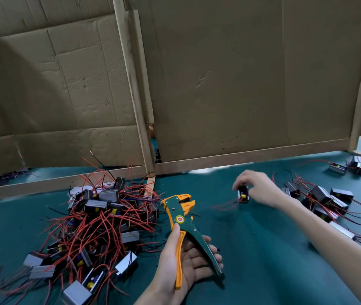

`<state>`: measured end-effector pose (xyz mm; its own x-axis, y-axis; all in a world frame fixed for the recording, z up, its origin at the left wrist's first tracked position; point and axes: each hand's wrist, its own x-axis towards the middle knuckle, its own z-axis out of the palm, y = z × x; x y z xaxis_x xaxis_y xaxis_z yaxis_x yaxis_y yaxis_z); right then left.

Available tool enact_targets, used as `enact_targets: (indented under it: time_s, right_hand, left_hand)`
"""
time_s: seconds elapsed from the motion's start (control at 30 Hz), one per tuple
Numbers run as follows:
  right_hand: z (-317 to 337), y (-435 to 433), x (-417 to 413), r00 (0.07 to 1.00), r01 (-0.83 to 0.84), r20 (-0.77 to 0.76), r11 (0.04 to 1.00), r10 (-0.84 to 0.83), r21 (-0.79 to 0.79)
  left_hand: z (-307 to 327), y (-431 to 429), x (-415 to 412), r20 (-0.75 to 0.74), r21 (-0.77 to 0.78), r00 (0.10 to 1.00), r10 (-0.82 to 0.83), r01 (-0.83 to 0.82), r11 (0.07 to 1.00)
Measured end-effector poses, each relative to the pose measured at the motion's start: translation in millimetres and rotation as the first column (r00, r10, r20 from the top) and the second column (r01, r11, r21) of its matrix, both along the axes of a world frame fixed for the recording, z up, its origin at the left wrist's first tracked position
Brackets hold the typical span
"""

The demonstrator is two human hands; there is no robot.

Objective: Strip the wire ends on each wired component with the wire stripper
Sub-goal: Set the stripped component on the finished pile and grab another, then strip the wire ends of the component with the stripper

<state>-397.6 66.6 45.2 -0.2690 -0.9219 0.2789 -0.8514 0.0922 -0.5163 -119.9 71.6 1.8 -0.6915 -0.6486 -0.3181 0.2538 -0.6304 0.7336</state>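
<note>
green-and-orange wire stripper (183, 219) hung near the teal worktop's (263, 249) front edge, its handles gripped by the left hand (188, 260), jaws apart. the right hand (256, 188), well apart, pinched a small black wired component (243, 193). this looked like fetching a piece; next, a lead end needed seating between the jaws.

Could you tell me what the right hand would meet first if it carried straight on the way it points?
Probably the wooden batten at the foot of the cardboard screen: the right hand, pinching a wired component, points up-left over bare green mat. Depth is unclear.
</note>
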Motion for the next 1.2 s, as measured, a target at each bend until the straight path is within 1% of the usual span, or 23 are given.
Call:
enact_targets:
  time_s: [0.07, 0.1, 0.13, 0.2, 0.27, 0.3, 0.33, 0.37, 0.4, 0.43, 0.5, 0.57, 0.6, 0.63, 0.7, 0.77, 0.8, 0.9, 1.07, 1.13, 1.2]
  right_hand:
    - [0.3, 4.8, 18.9, 0.989, -0.146, 0.036, 0.979, 0.142, 0.142]
    - [-3.4, 7.7, 26.5, 0.983, -0.18, 0.06, 0.964, 0.172, 0.194]
    - [-8.9, 10.2, 33.2, 0.977, -0.203, 0.104, 0.959, 0.186, 0.198]
    - [-18.5, 15.2, 44.5, 0.962, -0.186, 0.216, 0.98, 0.165, 0.078]
    - [-24.7, 20.9, 53.3, 0.929, -0.104, 0.346, 0.99, 0.129, -0.091]
    - [-28.3, 23.6, 57.1, 0.926, -0.045, 0.364, 0.987, 0.099, -0.152]
    - [-30.9, 26.3, 60.5, 0.947, 0.026, 0.32, 0.981, 0.038, -0.192]
    - [-33.4, 28.2, 63.3, 0.973, 0.098, 0.226, 0.974, -0.051, -0.203]
    - [-36.2, 28.8, 65.1, 0.983, 0.157, 0.124, 0.967, -0.134, -0.199]
    - [-37.9, 29.1, 66.8, 0.977, 0.212, 0.056, 0.961, -0.205, -0.18]
    - [-36.1, 28.4, 70.6, 0.946, 0.323, 0.029, 0.945, -0.321, -0.059]
    - [-34.9, 25.6, 72.7, 0.927, 0.375, -0.015, 0.922, -0.375, 0.095]
    - [-34.9, 24.3, 72.9, 0.933, 0.357, -0.003, 0.926, -0.359, 0.124]
    - [-35.4, 22.9, 72.8, 0.944, 0.319, 0.048, 0.941, -0.326, 0.108]
    - [-35.0, 22.6, 71.5, 0.948, 0.233, 0.215, 0.972, -0.236, 0.04]
    - [-32.3, 26.6, 69.8, 0.908, 0.159, 0.396, 0.987, -0.137, -0.023]
    - [-31.8, 29.5, 68.3, 0.889, 0.131, 0.449, 0.99, -0.094, -0.052]
    - [-31.1, 37.1, 64.4, 0.876, 0.082, 0.482, 0.993, -0.028, -0.09]
    - [-25.4, 46.6, 64.0, 0.76, 0.003, 0.644, 0.989, 0.093, -0.146]
    - [-23.3, 48.6, 65.2, 0.701, -0.031, 0.699, 0.985, 0.141, -0.168]
    - [-20.7, 50.0, 67.7, 0.617, -0.05, 0.771, 0.986, 0.157, -0.161]
  left_hand:
    - [0.1, 0.7, 0.8, -0.002, -0.016, 1.0, -0.003, 0.002, 1.0]
    - [0.5, 1.2, 0.9, -0.002, -0.026, 1.0, -0.004, 0.004, 1.0]
    - [0.6, 1.5, 1.1, 0.0, -0.034, 1.0, -0.004, 0.004, 0.999]
    - [0.6, 1.4, 1.3, 0.003, -0.045, 1.0, -0.005, 0.005, 0.999]
    - [0.5, 1.8, 1.8, 0.0, -0.055, 1.0, -0.006, 0.006, 0.998]
    - [0.2, 1.6, 2.1, 0.001, -0.064, 1.0, -0.005, 0.005, 0.998]
    - [-0.2, 1.6, 2.3, 0.003, -0.073, 1.0, -0.003, 0.003, 0.997]
    - [-0.5, 1.5, 2.4, 0.006, -0.082, 1.0, -0.001, 0.002, 0.997]
    - [-1.0, 1.6, 2.5, 0.007, -0.089, 1.0, 0.0, 0.001, 0.996]
    - [-1.3, 1.8, 2.5, 0.004, -0.095, 1.0, -0.001, 0.002, 0.996]
    - [-1.7, 1.9, 2.5, -0.003, -0.102, 1.0, -0.002, 0.002, 0.995]
    - [-2.2, 1.9, 2.6, -0.003, -0.111, 1.0, 0.001, -0.001, 0.994]
    - [-2.2, 2.0, 2.8, -0.002, -0.116, 1.0, 0.003, -0.003, 0.993]
    - [-2.1, 2.0, 2.6, -0.002, -0.12, 1.0, 0.005, -0.005, 0.993]
    - [-2.2, 1.7, 2.7, 0.003, -0.126, 1.0, 0.01, -0.01, 0.992]
    - [-2.2, 1.6, 2.9, 0.009, -0.132, 1.0, 0.019, -0.017, 0.991]
    - [-2.3, 1.6, 3.1, 0.008, -0.132, 1.0, 0.021, -0.02, 0.991]
    - [-2.6, 1.5, 3.3, 0.003, -0.13, 1.0, 0.027, -0.026, 0.991]
    - [-1.0, 0.9, 6.1, 0.004, -0.131, 1.0, 0.008, -0.008, 0.991]
    - [0.7, 0.0, 8.8, -0.023, -0.127, 0.999, -0.033, 0.03, 0.991]
    - [3.1, -1.4, 12.7, -0.058, -0.124, 0.993, -0.104, 0.096, 0.988]
